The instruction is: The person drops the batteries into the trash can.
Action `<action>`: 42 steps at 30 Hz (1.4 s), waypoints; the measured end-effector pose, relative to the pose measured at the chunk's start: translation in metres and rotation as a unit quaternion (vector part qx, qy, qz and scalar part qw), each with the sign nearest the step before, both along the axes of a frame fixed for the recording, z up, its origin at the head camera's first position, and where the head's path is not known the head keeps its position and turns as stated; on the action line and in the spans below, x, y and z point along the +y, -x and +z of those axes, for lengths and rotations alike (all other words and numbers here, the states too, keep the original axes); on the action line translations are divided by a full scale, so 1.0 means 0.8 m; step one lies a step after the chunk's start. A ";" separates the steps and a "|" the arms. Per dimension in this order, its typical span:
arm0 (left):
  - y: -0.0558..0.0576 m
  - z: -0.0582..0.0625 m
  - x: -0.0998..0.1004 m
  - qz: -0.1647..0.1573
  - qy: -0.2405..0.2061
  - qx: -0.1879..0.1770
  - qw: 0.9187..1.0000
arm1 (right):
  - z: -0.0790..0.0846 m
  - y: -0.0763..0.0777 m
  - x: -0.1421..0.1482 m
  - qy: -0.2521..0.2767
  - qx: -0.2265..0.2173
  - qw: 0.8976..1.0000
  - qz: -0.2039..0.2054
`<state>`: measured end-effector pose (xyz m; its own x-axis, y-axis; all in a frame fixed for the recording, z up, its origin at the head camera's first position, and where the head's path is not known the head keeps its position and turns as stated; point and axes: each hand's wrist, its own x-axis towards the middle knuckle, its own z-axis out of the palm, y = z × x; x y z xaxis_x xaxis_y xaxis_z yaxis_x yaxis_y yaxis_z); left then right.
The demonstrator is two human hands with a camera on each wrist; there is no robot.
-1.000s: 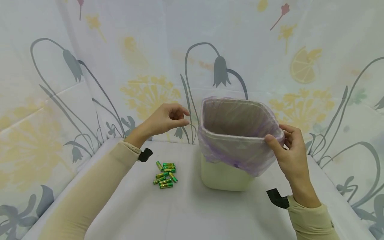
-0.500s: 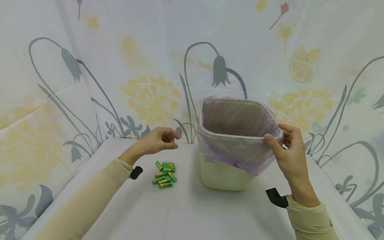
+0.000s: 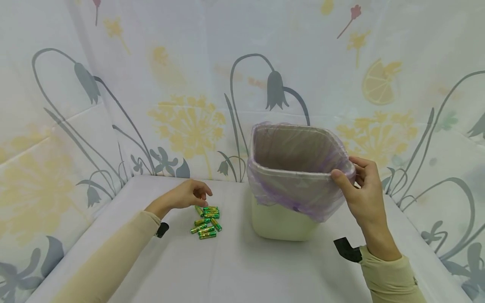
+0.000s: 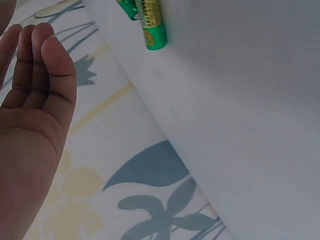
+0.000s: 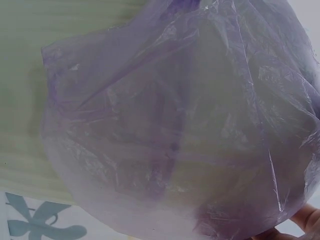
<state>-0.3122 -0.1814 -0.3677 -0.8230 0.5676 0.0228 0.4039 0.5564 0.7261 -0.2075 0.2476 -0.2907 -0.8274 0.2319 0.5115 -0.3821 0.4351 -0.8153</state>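
My left hand [image 3: 187, 195] hovers at the far edge of a pile of several green and yellow batteries [image 3: 207, 235], its fingers loosely bent with nothing between them. In the left wrist view that palm shows bare, a battery [image 4: 152, 30] lying to one side. To the right stands a pale green trash bin [image 3: 280, 225], tilted slightly, lined with a thin purple garbage bag [image 3: 295, 191] folded over its rim. My right hand [image 3: 365, 200] grips the bin's right rim through the bag, thumb in front. The bag [image 5: 150, 125] fills most of the right wrist view.
Everything stands on a white-covered table [image 3: 235, 273]. A white cloth [image 3: 170, 54] printed with flowers and fruit hangs behind and along both sides. Bare tabletop shows between the batteries and the bin.
My left hand has come down and to the left, from beside the bin's rim to the batteries. The right hand keeps its grip on the rim, and the bin stays put.
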 end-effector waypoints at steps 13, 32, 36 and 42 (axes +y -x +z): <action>0.016 -0.036 0.001 0.027 0.047 0.007 0.999 | -0.001 0.000 0.001 -0.001 0.004 1.000 0.007; 0.040 -0.054 0.027 0.022 0.131 -0.007 0.991 | 0.000 -0.001 0.001 -0.002 0.004 1.000 0.005; 0.040 -0.053 0.029 0.026 0.151 -0.004 0.988 | 0.000 -0.001 0.001 -0.003 0.005 1.000 0.006; 0.039 -0.055 0.031 0.034 0.150 -0.012 0.988 | 0.000 -0.001 0.000 0.001 0.003 1.000 0.007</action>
